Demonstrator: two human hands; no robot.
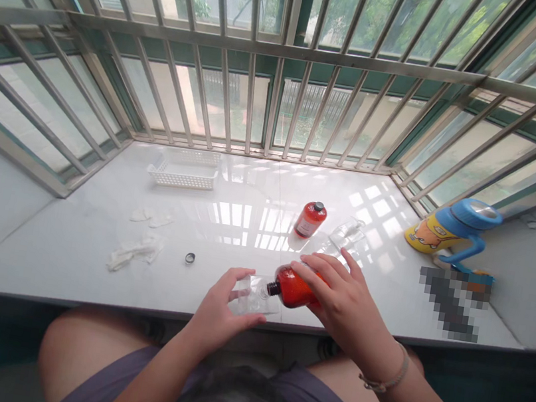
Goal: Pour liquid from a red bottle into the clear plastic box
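With my right hand [335, 288] I grip a red bottle [296, 287], tilted with its uncapped black neck pointing left. That neck meets the mouth of a clear glass bottle [258, 297], around which the fingers and thumb of my left hand [227, 302] are closed. Whether liquid is flowing between them I cannot tell. A loose black ring-shaped cap [189, 258] lies on the white ledge to the left. Behind my right hand stands another red bottle [311, 220] with a black cap on. Beside it is a second clear glass bottle [346, 233], partly covered by my fingers.
A white plastic basket [183, 178] sits at the back left, with crumpled white tissues [135, 252] in front of it. At the right are a blue and yellow flask [450, 228] and a blurred-out item [448, 305]. Metal window bars [280, 52] close off the back.
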